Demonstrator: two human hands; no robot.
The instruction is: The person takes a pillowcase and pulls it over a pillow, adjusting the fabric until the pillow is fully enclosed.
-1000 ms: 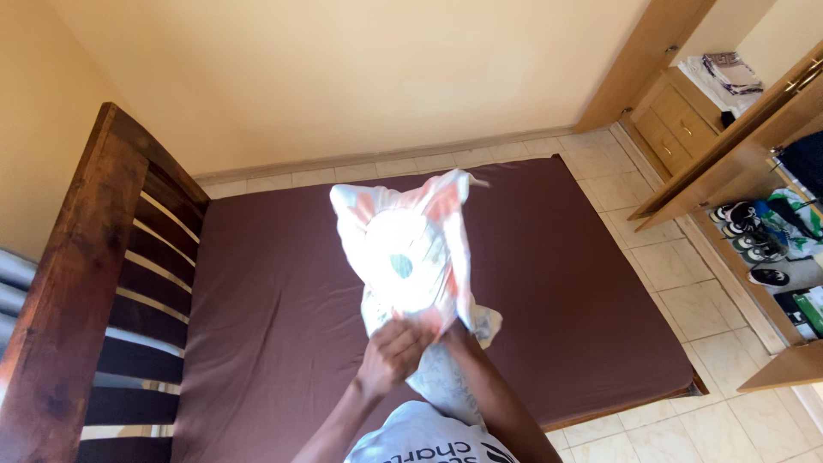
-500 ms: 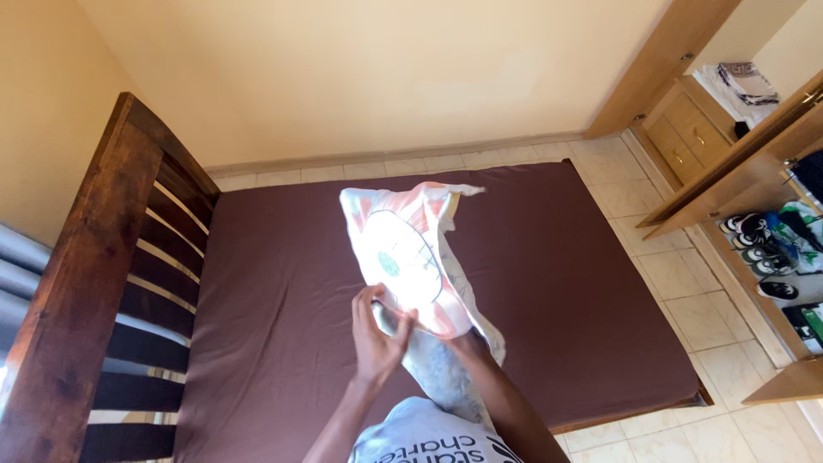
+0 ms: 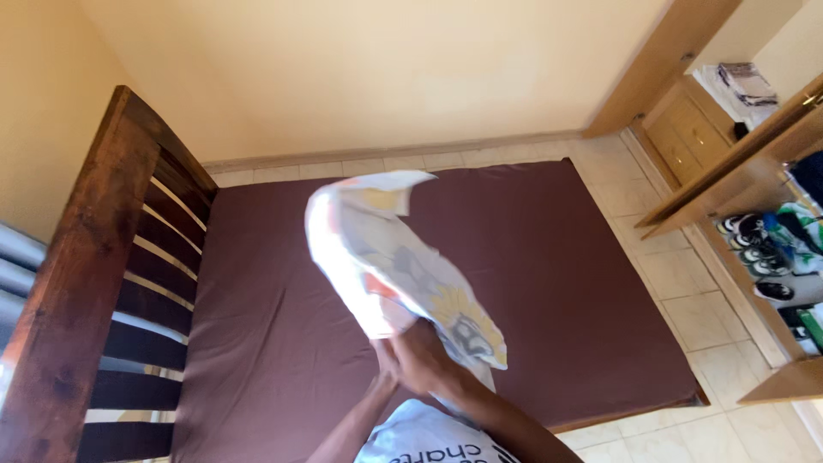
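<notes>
Both my hands have closed together since a moment ago: right hand [image 3: 426,358] and left hand [image 3: 387,360] grip the printed pillowcase's [image 3: 386,257] near end, swinging it leftward above the brown mattress [image 3: 557,257], seemingly to shake it open beside the headboard [image 3: 103,283].

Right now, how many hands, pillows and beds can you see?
Bare hands: 2, left hand and right hand, both gripping the pillow
White patterned fabric pillow: 1
Dark wooden bed with brown mattress: 1
Total: 4
</notes>
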